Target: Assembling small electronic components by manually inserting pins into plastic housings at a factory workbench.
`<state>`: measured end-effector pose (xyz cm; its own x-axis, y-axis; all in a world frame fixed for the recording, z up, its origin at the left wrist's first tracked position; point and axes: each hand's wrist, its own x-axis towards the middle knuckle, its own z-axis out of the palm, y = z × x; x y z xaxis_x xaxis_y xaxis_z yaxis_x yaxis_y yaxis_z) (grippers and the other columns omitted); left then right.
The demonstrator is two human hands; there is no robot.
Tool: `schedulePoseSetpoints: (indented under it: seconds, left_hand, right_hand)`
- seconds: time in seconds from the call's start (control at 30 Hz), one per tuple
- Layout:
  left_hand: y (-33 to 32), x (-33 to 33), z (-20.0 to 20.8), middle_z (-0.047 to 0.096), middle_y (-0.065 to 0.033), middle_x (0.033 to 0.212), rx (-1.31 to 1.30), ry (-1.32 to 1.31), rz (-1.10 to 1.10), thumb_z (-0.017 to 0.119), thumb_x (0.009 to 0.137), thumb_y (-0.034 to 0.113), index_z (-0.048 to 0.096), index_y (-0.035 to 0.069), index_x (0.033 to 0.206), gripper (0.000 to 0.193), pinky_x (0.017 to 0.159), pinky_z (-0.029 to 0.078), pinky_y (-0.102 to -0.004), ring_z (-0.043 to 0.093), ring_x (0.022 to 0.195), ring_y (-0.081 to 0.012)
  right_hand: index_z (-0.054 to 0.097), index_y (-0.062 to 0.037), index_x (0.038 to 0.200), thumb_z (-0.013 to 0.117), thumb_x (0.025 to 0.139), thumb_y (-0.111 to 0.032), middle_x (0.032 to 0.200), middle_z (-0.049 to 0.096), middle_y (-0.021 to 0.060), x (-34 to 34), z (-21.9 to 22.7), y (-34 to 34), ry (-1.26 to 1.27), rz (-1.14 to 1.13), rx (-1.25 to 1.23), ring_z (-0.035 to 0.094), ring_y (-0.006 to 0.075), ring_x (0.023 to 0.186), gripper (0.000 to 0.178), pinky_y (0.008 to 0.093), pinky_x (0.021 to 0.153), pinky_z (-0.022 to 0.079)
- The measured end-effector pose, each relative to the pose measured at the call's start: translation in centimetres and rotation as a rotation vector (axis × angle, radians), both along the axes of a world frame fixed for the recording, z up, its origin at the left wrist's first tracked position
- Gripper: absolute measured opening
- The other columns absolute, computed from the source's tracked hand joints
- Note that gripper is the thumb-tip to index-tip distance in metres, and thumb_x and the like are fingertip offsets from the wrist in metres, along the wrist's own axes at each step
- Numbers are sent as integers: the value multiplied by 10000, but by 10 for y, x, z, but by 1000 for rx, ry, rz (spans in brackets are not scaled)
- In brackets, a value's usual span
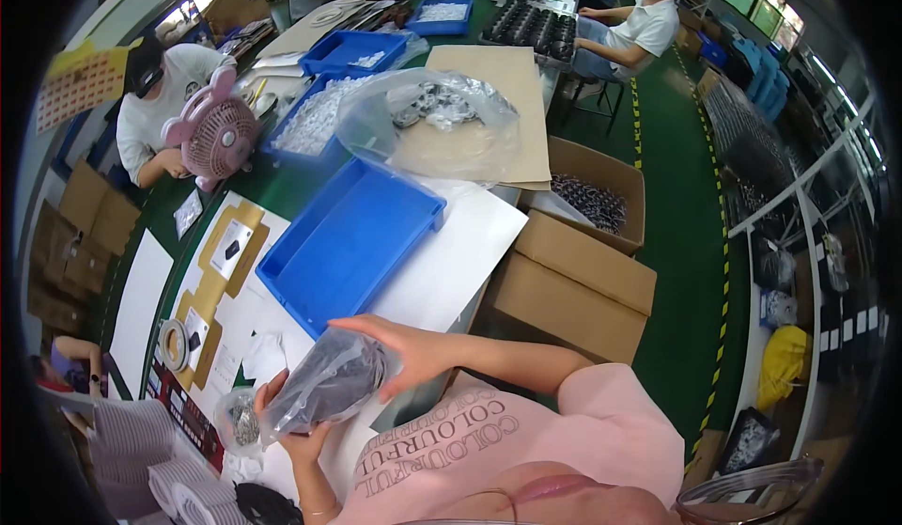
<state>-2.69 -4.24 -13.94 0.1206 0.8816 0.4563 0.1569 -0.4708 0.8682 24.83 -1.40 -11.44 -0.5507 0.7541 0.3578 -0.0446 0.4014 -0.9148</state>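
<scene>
Between my two hands is a clear plastic bag (pixel 331 384) filled with something dark grey; its contents blur together. My left hand (pixel 303 438) grips the bag's near end, fingers and thumb on either side. My right hand (pixel 406 344) curves around the other end, thumb and fingers closed against the plastic. Just beyond the bag stands a blue plastic tray (pixel 349 243), its visible floor bare. Left of my left hand sits a small clear bag of metal parts (pixel 242 420), with a crumpled white sheet (pixel 265 356) beside it.
Flattened yellow-brown boxes (pixel 209 304) and a tape roll (pixel 173 344) lie on the left. Farther off are a large bag of shiny parts (pixel 442 111) and blue trays of white pieces (pixel 319 116). Cartons (pixel 573 266) stand right. A person handles a pink fan (pixel 221 135).
</scene>
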Motion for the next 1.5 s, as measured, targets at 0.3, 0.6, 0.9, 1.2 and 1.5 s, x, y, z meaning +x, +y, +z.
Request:
schedulePoseSetpoints:
  seconds: [0.3, 0.6, 0.9, 1.2, 1.5]
  left_hand:
    - [-17, -27, 46, 561, -205, 1107, 60, 146, 236, 714, 713, 395, 504, -15, 1119, 615, 947, 406, -414, 560, 1031, -319]
    - [-22, -31, 96, 665, -164, 890, 63, 423, 240, 597, 786, 66, 634, -55, 857, 146, 877, 449, -395, 632, 859, -269]
    - [17, 30, 170, 642, -149, 1027, 228, 981, 5, 659, 746, 139, 602, 12, 1089, 370, 812, 473, -342, 615, 938, -270]
    - [51, 76, 158, 608, -200, 707, 245, 1410, -176, 596, 832, 173, 665, 35, 880, 161, 567, 444, -414, 566, 606, -360]
    - [66, 70, 139, 592, -262, 741, 354, 1360, 17, 500, 872, 167, 606, -38, 867, 232, 602, 434, -456, 555, 664, -427]
  right_hand:
    - [619, -36, 957, 659, 809, -167, 979, 621, 69, -31, 17, 21, 272, -12, 81, 568, 206, 979, 202, 311, 854, 423]
    - [633, -32, 920, 708, 779, -187, 994, 619, 92, -28, 19, 26, 276, -56, 14, 591, 223, 943, 223, 315, 812, 461]
    - [654, -63, 788, 742, 706, -252, 791, 597, 84, -41, -1, 40, 352, -471, 120, 577, 238, 750, 223, 325, 638, 447]
    - [578, -51, 987, 604, 795, -453, 821, 592, 154, -59, -55, 54, 88, -687, 224, 572, 346, 770, 446, 419, 667, 451]
    - [509, -68, 1115, 556, 806, -517, 995, 510, 134, -23, -119, -29, -371, -874, 496, 481, 302, 962, 547, 403, 831, 346]
